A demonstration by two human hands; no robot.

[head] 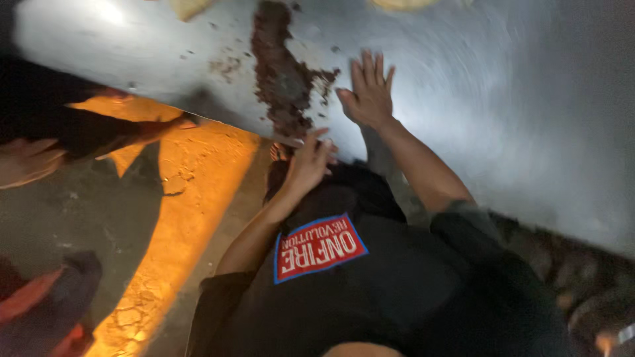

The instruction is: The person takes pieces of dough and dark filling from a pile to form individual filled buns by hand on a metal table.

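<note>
A large shiny metal surface fills the upper part of the head view. A streak of dark brown crumbly stuff runs down it to its near edge. My right hand lies flat on the metal just right of the brown pile, fingers together and pointing away. My left hand is cupped at the metal's near edge, directly under the end of the brown streak, fingers touching the rim. Whether any of the brown stuff lies in the left palm is hidden. Below I see my dark shirt with a red and blue patch.
Orange-lit cracked ground lies below the metal's edge on the left. Another person's hand and dark sleeve reach in at the far left. Pale flat pieces sit at the metal's far edge. Dark rubble lies at the lower right.
</note>
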